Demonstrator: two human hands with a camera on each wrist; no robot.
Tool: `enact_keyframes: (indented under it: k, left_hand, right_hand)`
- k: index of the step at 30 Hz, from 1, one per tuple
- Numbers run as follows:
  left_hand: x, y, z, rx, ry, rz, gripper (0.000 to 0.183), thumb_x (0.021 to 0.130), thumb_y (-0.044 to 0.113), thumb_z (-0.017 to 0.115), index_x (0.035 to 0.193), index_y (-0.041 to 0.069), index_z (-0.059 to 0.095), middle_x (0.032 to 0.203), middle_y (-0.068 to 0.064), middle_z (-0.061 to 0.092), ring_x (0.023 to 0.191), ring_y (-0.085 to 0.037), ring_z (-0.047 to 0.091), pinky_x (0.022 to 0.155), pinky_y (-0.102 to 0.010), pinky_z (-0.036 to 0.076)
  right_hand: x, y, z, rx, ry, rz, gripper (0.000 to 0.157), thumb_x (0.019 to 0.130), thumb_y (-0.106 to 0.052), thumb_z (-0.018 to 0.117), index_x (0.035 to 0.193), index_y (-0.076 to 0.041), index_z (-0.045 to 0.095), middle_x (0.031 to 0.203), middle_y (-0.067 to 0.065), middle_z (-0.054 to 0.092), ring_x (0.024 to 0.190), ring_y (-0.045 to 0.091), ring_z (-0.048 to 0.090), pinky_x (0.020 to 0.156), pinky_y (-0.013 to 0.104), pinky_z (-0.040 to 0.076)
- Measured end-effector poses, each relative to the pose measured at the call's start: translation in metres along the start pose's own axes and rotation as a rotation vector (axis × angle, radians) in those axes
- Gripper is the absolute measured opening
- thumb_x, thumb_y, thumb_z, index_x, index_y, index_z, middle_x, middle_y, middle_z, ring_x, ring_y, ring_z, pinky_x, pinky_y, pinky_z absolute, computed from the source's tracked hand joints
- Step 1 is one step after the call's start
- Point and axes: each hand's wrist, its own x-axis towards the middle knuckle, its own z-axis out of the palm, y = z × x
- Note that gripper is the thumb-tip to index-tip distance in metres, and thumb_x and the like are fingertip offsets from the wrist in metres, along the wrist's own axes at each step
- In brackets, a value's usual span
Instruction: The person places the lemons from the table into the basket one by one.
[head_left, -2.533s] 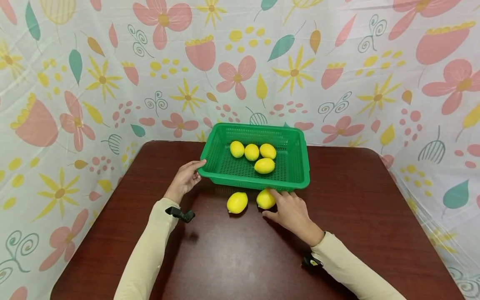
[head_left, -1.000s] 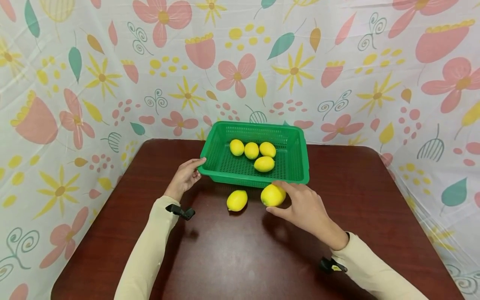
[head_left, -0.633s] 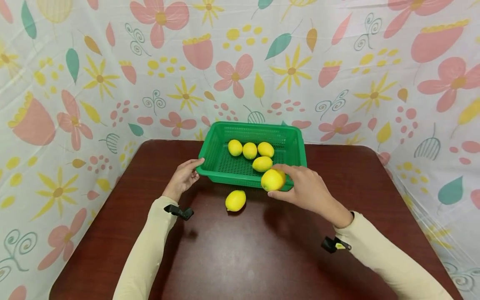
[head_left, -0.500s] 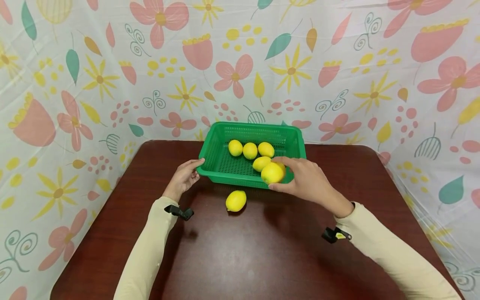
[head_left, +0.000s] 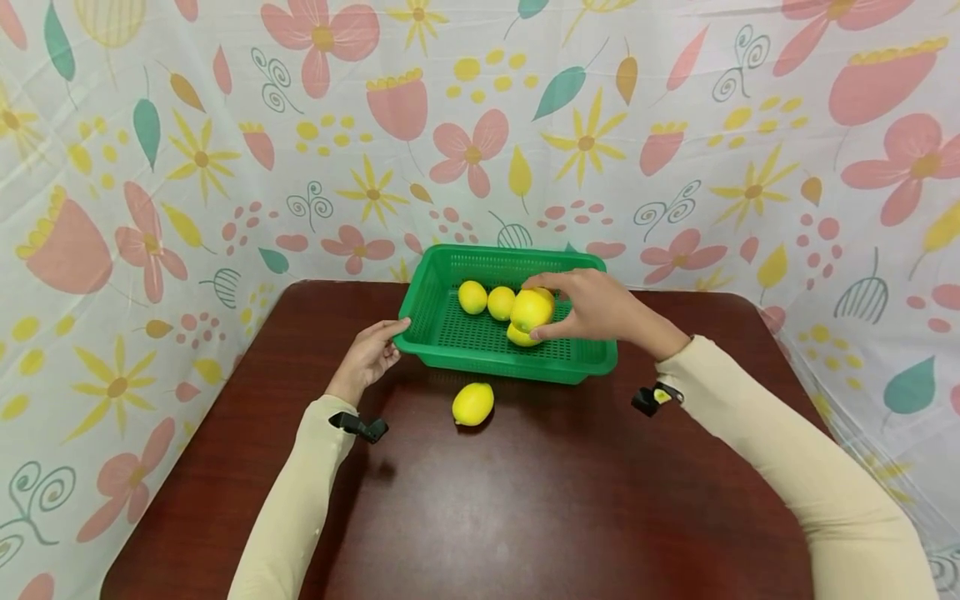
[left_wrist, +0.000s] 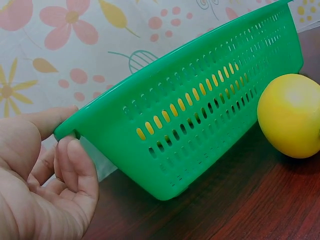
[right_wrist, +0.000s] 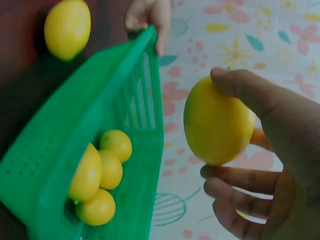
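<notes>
A green plastic basket (head_left: 457, 358) with slotted walls stands at the back of the table. My left hand (head_left: 369, 358) pinches its left front corner, thumb over the rim and fingers beneath, as the left wrist view shows close up. Above the basket my right hand (head_left: 592, 308) holds a lemon (right_wrist: 217, 120) between thumb and fingertips. Several other lemons (head_left: 472, 297) lie on the basket floor; in the head view the held lemon partly covers those on the right. One lemon (head_left: 473, 405) rests on the table in front of the basket.
The dark wooden table (head_left: 480, 517) has rounded back corners. Close behind it and at both sides hangs a white flowered cloth (head_left: 472, 83). Black camera straps (head_left: 360, 427) sit on both wrists.
My right hand has picked up the lemon from beside the basket's front wall, lifted it over the rim and carried it above the other lemons. The left hand stays on the corner.
</notes>
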Motion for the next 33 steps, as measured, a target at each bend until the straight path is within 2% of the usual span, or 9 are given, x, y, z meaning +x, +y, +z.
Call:
enact_keyframes:
  k: [6,12,15,18,22,28,33]
  left_hand:
    - [0.001,0.000,0.000,-0.005,0.001,0.004,0.010,0.099,0.024,0.072,0.099,0.016,0.067,0.075,0.005,0.049,0.058,-0.007,0.043,0.058,-0.019,0.044]
    - [0.003,-0.001,0.000,-0.007,-0.001,0.008,0.010,0.099,0.024,0.072,0.099,0.015,0.067,0.075,0.005,0.049,0.058,-0.007,0.042,0.058,-0.019,0.044]
    - [0.003,0.000,0.000,-0.004,-0.004,0.004,0.011,0.099,0.025,0.072,0.101,0.015,0.067,0.074,0.005,0.049,0.058,-0.007,0.042,0.057,-0.019,0.044]
    - [0.002,0.000,0.000,-0.001,-0.005,0.001,0.011,0.099,0.025,0.071,0.101,0.015,0.067,0.073,0.005,0.051,0.057,-0.007,0.043,0.057,-0.019,0.044]
    - [0.002,0.000,-0.001,-0.001,-0.001,0.009,0.010,0.099,0.025,0.071,0.101,0.015,0.068,0.073,0.005,0.054,0.057,-0.006,0.044,0.057,-0.019,0.044]
    - [0.004,-0.003,-0.001,-0.004,-0.002,0.009,0.010,0.099,0.025,0.072,0.101,0.015,0.069,0.074,0.004,0.054,0.057,-0.007,0.045,0.057,-0.019,0.044]
    - [0.002,-0.002,-0.001,-0.006,-0.002,0.013,0.009,0.100,0.024,0.071,0.101,0.015,0.068,0.075,0.004,0.052,0.058,-0.008,0.043,0.058,-0.020,0.043]
  right_hand:
    - [0.025,0.016,-0.001,0.021,-0.082,-0.071,0.069,0.083,-0.053,0.082,0.140,-0.019,0.062,0.134,0.002,0.067,0.094,0.023,0.067,0.081,0.042,0.054]
    - [0.045,0.031,0.004,0.094,-0.205,-0.087,0.070,0.084,-0.052,0.082,0.144,-0.024,0.059,0.143,-0.002,0.061,0.106,0.025,0.066,0.088,0.045,0.054]
    - [0.056,0.037,0.011,0.137,-0.247,-0.106,0.070,0.084,-0.047,0.084,0.144,-0.023,0.059,0.143,-0.002,0.061,0.112,0.027,0.064,0.096,0.049,0.051]
    - [0.067,0.042,0.021,0.181,-0.284,-0.118,0.069,0.083,-0.041,0.086,0.144,-0.022,0.059,0.145,0.000,0.060,0.118,0.027,0.063,0.101,0.048,0.050]
    - [0.083,0.049,0.035,0.211,-0.329,-0.126,0.069,0.084,-0.036,0.087,0.144,-0.019,0.059,0.147,0.003,0.057,0.122,0.031,0.062,0.101,0.047,0.051]
    - [0.097,0.056,0.051,0.199,-0.382,-0.092,0.071,0.084,-0.031,0.087,0.147,-0.017,0.056,0.151,0.005,0.054,0.127,0.034,0.056,0.104,0.053,0.048]
    - [0.108,0.058,0.061,0.170,-0.416,-0.099,0.071,0.084,-0.028,0.087,0.147,-0.017,0.056,0.151,0.006,0.054,0.130,0.030,0.054,0.104,0.051,0.048]
